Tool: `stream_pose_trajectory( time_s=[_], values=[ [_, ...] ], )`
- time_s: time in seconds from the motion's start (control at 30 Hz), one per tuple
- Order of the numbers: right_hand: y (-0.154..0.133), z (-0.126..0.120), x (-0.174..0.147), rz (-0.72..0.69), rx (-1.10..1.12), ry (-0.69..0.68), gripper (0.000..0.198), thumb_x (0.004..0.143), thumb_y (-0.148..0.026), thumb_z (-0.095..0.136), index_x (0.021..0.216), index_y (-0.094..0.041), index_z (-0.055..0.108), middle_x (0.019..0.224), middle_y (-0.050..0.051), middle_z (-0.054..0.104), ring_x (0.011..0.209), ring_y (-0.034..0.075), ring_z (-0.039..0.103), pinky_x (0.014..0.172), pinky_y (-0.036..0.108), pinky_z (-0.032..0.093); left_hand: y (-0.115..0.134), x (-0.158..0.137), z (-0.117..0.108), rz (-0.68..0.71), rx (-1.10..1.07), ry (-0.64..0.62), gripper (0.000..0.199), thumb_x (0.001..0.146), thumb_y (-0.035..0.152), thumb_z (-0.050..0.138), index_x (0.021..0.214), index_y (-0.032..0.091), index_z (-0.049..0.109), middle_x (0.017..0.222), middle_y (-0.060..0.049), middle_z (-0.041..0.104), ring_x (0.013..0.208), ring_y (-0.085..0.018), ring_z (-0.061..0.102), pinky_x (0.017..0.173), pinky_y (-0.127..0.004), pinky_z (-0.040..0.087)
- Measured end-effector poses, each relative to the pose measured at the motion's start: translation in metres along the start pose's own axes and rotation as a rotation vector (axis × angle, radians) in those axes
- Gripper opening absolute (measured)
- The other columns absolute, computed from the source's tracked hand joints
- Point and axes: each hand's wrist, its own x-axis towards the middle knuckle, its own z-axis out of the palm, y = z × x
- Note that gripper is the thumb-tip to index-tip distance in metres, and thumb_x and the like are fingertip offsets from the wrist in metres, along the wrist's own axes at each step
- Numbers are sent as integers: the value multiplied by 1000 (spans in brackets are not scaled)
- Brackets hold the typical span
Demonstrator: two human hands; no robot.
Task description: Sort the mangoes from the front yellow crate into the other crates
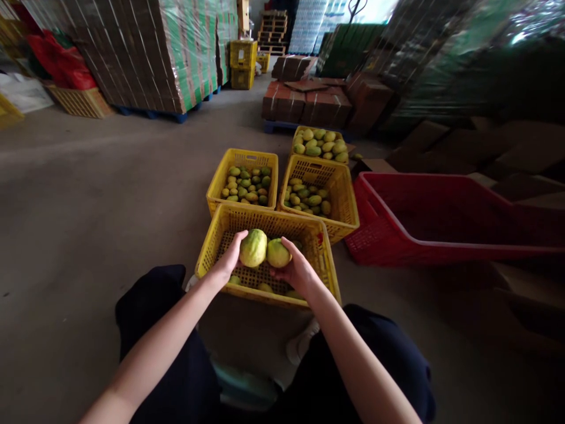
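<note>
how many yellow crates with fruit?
4: the nearest crate, the left crate and right crate behind it, and the far crate beyond the right one. More may be hidden.

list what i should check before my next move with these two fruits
1. Left hand holding its larger-looking fruit: ok.
2. Right hand holding its smaller-looking fruit: ok.
3. Both fruits within the outline of the front yellow crate: ok.
4. Undersides of the held fruits free of damage: cannot tell, out of view.
5. Full contents of the front yellow crate visible: not ok, hands and held fruits block part.
</note>
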Motion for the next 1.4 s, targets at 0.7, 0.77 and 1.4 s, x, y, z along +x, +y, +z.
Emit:
stream_pose_trajectory(
  time_s=[0.7, 0.77, 1.4],
  values=[
    [18, 18, -14, -955, -612, 282, 65, 62, -43, 82, 101, -26, 34, 101, 3, 47, 90, 19, 54, 79, 36, 51, 2, -10, 16, 58, -445, 95, 22, 76, 34, 53, 71, 16, 64, 68, -4, 66, 79, -21, 67, 70, -27, 51],
    [15, 18, -11, -936, -547, 306, 61, 61, -40, 81, 99, -26, 35, 97, 1, 46, 84, 17, 53, 75, 33, 50, 2, -10, 16, -36, -499, 79, 24, 81, 38, 53, 79, 17, 64, 71, -4, 66, 80, -21, 67, 71, -29, 52],
    [-4, 24, -7, -330, 383, -52, 27, 63, -35, 73, 81, -18, 61, 67, -1, 64, 57, 14, 57, 45, 24, 44, 12, -16, 12, -147, -475, 59, 26, 86, 42, 57, 88, 17, 63, 71, -2, 66, 58, -14, 61, 55, -26, 51]
  ],
)
